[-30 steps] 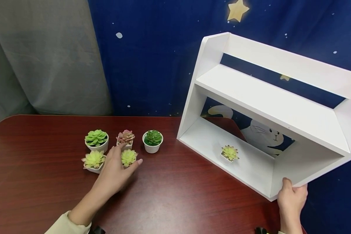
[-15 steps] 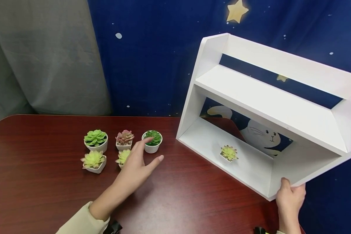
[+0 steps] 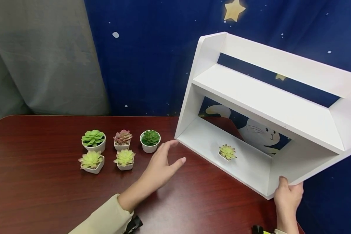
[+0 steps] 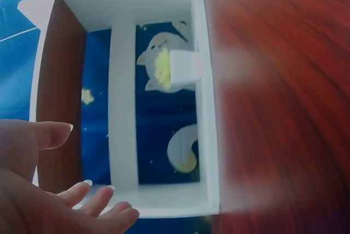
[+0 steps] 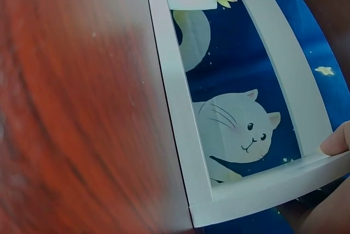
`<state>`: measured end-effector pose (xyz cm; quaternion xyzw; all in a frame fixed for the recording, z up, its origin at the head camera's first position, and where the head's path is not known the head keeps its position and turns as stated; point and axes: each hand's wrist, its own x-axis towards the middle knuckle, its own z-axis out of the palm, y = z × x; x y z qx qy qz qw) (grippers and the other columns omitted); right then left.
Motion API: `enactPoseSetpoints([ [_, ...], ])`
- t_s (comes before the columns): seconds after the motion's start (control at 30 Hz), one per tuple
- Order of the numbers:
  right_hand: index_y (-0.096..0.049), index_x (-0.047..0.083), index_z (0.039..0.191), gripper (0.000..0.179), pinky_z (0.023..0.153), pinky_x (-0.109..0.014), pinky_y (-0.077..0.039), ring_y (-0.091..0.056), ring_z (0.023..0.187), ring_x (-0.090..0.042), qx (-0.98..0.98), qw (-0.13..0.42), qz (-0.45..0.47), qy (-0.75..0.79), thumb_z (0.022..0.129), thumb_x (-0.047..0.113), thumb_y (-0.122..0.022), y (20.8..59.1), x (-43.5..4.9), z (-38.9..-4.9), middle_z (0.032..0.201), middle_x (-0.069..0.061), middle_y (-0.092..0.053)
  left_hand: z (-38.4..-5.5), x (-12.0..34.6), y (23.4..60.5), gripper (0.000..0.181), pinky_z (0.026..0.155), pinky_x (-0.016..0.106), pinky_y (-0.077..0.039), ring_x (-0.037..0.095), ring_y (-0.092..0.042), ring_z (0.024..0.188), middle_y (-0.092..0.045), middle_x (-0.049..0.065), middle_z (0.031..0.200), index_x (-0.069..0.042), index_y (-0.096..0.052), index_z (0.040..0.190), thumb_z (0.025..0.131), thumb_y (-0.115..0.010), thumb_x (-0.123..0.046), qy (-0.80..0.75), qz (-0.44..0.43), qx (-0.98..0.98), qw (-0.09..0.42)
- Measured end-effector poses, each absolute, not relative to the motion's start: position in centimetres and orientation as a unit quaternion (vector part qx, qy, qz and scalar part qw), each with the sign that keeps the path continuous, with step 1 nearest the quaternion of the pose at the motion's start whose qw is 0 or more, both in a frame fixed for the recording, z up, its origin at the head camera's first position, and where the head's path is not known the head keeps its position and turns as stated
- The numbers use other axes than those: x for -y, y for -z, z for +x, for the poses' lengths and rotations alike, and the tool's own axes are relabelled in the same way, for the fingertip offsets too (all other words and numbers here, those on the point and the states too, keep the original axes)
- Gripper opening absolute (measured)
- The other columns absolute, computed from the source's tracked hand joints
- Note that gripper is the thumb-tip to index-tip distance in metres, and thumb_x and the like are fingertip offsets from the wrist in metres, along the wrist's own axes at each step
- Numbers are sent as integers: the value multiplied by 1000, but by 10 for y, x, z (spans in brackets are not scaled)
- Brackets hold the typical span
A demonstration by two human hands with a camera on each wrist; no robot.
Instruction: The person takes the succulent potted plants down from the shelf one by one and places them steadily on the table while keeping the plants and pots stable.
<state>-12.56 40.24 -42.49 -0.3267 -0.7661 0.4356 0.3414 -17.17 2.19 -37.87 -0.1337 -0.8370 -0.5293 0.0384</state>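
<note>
My left hand (image 3: 159, 169) hovers over the table with nothing in it, thumb and fingers spread apart. It is between a dark green succulent (image 3: 150, 138) in a round white pot and the white two-tier shelf (image 3: 266, 107). My right hand (image 3: 288, 196) grips the near lower edge of the shelf's right side panel, thumb on the inner face. On the lower board stands a small yellow-green succulent (image 3: 227, 151) in a white pot; it also shows in the left wrist view, as a yellow-green plant (image 4: 163, 69) in a pale pot.
Left on the table (image 3: 32, 195) stand more potted succulents: a bright green one (image 3: 93, 139), a reddish one (image 3: 123, 138) and two yellow-green ones, the left (image 3: 91, 161) and the right (image 3: 124, 158). A blue curtain (image 3: 146, 58) with stars and a cat hangs behind.
My left hand has moved right, from over the yellow-green succulent past the dark green one towards the shelf. My right hand keeps its grip on the shelf.
</note>
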Motion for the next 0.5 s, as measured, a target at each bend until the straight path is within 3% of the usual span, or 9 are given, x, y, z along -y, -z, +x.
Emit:
enactPoseSetpoints([
  [0.03,-47,-2,137,46,100,-29,-36,-50,115,-31,765,342,-327,-436,95,17,-50,425,-402,-126,104,12,-54,-173,-27,381,59,114,49,-41,25,-52,136,-58,9,142,-11,-52,143,90,-74,-28,533,-137,834,37],
  [0.1,-48,-2,136,45,98,-26,-36,-49,112,-28,763,344,-330,-436,95,17,-51,425,-402,-126,96,25,-44,-176,-37,383,58,113,49,-42,26,-53,135,-59,10,141,-11,-53,142,90,-73,-28,540,-145,829,29],
  [0.23,-52,3,128,36,101,-29,-36,-49,114,-28,757,345,-333,-444,95,18,-52,426,-403,-125,92,28,-42,-180,-58,389,57,113,49,-42,28,-54,134,-61,11,139,-12,-53,142,91,-72,-29,549,-160,821,6],
  [0.37,-55,19,119,24,94,-18,-35,-50,101,-7,754,346,-330,-451,95,17,-53,427,-403,-125,89,30,-43,-185,-76,393,58,113,49,-43,27,-54,135,-60,11,141,-10,-52,142,91,-72,-28,557,-168,813,-13],
  [0.5,-54,7,128,34,93,-17,-35,-48,100,-3,756,347,-326,-449,95,16,-52,426,-402,-125,90,31,-42,-191,-91,397,60,112,49,-44,27,-55,133,-61,13,140,-9,-53,141,89,-75,-27,568,-170,805,-20],
])
